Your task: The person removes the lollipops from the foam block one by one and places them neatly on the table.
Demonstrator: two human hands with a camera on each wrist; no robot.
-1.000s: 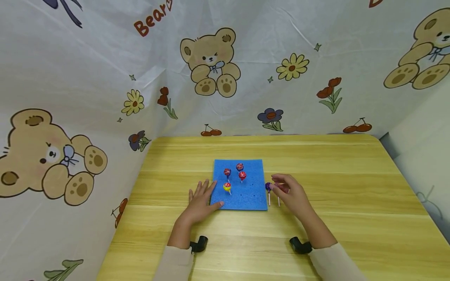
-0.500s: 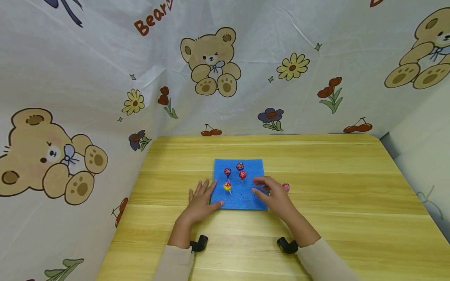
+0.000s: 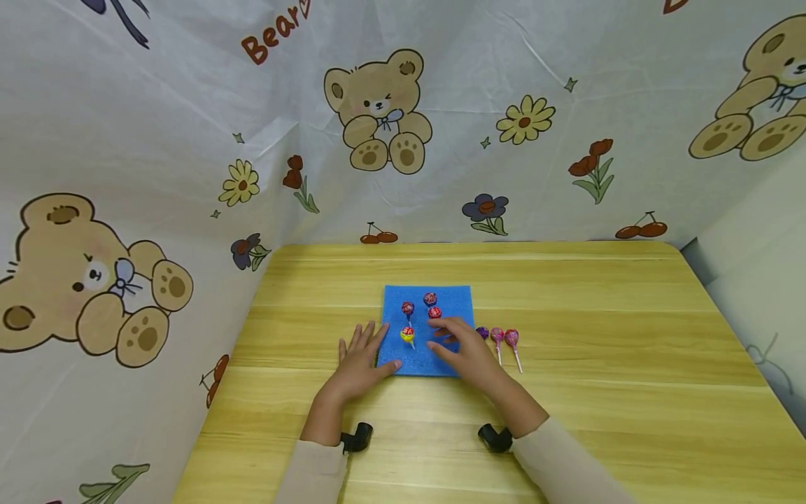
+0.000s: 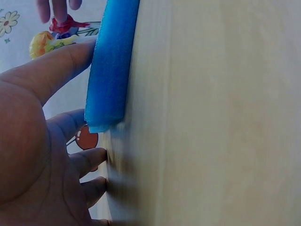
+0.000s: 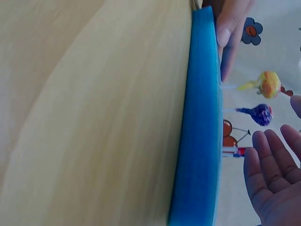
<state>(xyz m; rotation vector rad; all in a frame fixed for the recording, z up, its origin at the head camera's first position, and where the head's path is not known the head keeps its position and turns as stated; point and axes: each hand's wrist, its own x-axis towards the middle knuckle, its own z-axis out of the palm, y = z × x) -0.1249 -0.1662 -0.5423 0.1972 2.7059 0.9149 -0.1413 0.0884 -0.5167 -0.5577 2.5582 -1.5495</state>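
Observation:
A blue foam block (image 3: 420, 364) lies on the table, with several wrapped lollipops standing upright in it. Among them are a yellow lollipop (image 3: 407, 334), a dark red-and-blue lollipop (image 3: 408, 308), a similar one (image 3: 430, 299) behind, and a red lollipop (image 3: 435, 313). My left hand (image 3: 357, 364) rests spread at the block's left edge, thumb on its near corner. Above the block's right half, my right hand (image 3: 469, 355) hovers with nothing between its parted thumb and fingers, fingertips close to the red lollipop. The right wrist view shows its fingers (image 5: 268, 162) loosely extended.
On the table right of the block lie a purple lollipop (image 3: 482, 332), a pink lollipop (image 3: 497, 336) and another pink lollipop (image 3: 512, 339), sticks pointing toward me. A bear-print cloth (image 3: 441, 140) hangs behind and left of the wooden table (image 3: 598, 315).
My right hand has moved left from over the loose lollipops to above the block, uncovering all three lying beside it. My left hand stays in place.

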